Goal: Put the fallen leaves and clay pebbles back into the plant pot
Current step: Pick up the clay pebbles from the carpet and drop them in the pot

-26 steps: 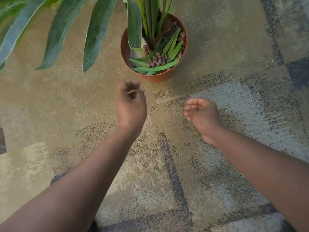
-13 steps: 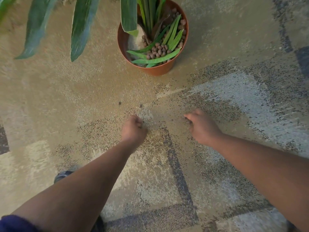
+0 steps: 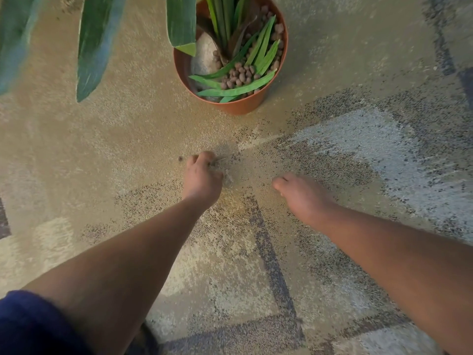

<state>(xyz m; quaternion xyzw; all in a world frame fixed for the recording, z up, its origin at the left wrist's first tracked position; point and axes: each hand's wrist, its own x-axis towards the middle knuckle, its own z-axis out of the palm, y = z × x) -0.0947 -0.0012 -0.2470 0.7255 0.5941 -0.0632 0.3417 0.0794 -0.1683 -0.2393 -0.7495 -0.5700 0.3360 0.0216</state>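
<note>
Left hand point(image 3: 202, 175) is curled, fingertips pinching at the patterned beige carpet beside a small dark pebble point(image 3: 180, 158), evidently gathering leftover debris. Right hand point(image 3: 302, 193) rests loosely closed; contents cannot be told. Round terracotta plant pot point(image 3: 238, 107) stands just beyond, already holding green fallen leaves point(image 3: 235, 91) and brown clay pebbles point(image 3: 240, 74).

We see our left hand point(image 3: 202, 175) low on the carpet point(image 3: 89, 155), fingers curled, with a small dark pebble point(image 3: 180, 158) just beside its fingertips. Our right hand point(image 3: 302, 194) rests nearby, fingers tucked under. Ahead stands the orange pot point(image 3: 240, 107), holding brown clay pebbles point(image 3: 240, 74), loose green leaves point(image 3: 235, 90) and a pale stone point(image 3: 204, 56).
</note>
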